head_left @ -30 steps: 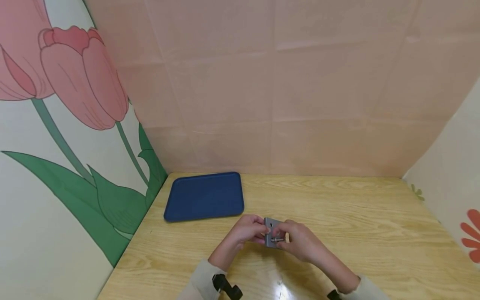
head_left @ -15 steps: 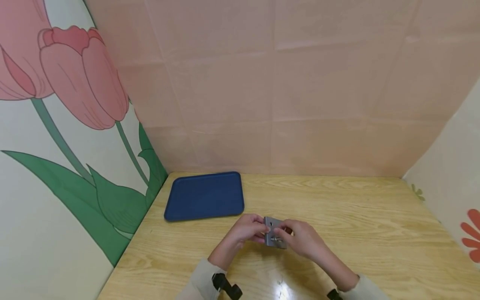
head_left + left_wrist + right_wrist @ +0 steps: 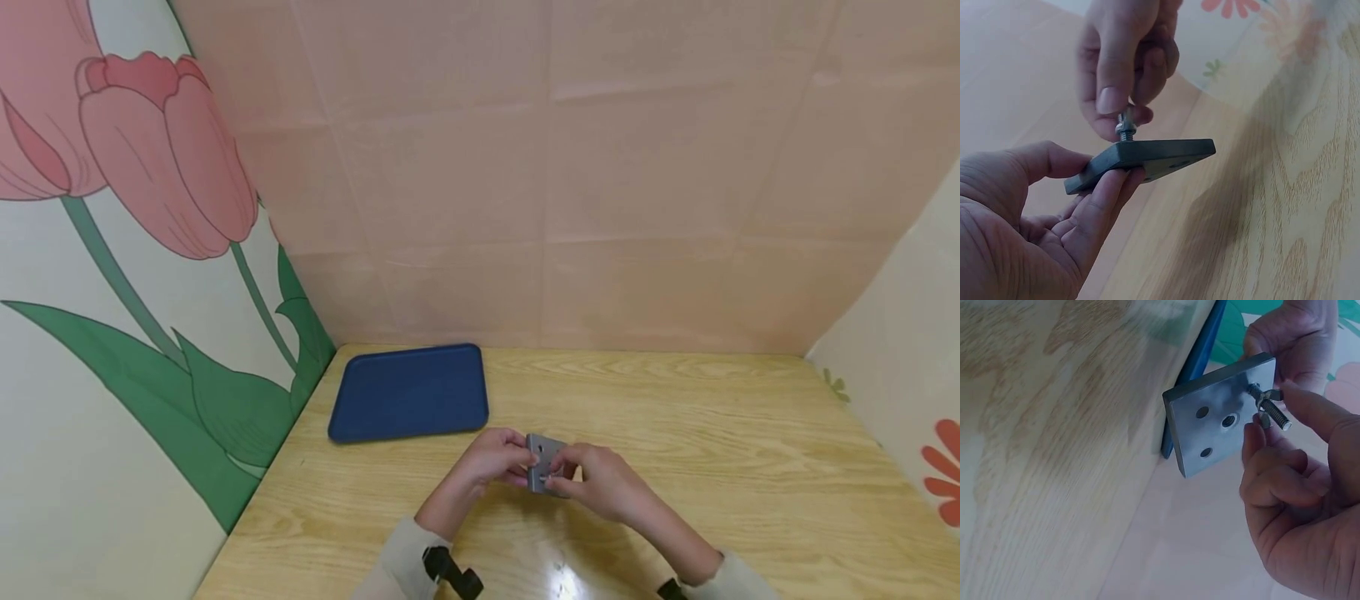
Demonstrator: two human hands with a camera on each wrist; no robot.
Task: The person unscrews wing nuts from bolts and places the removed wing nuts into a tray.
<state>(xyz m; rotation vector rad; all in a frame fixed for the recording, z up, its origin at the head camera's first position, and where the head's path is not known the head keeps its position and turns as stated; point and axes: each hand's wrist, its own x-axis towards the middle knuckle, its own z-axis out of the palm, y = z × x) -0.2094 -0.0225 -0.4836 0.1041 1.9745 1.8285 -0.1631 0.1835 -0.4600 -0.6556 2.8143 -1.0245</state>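
A square grey metal plate with several holes is held up over the table. My left hand grips it by one edge, thumb on one face and fingers under the other, as the left wrist view shows. Near one corner a threaded bolt sticks out of the plate, with a wing nut part way along it. My right hand pinches the wing nut between thumb and fingers. In the left wrist view those fingers partly hide the nut and the bolt's end.
A blue tray lies at the back left of the wooden table. Behind the table hangs a pinkish sheet. Flower-printed panels stand on the left and right sides.
My right thumb has risen across the plate and come back down beside the bolt, fingers shifting around the wing nut. My left hand and the plate have barely moved.
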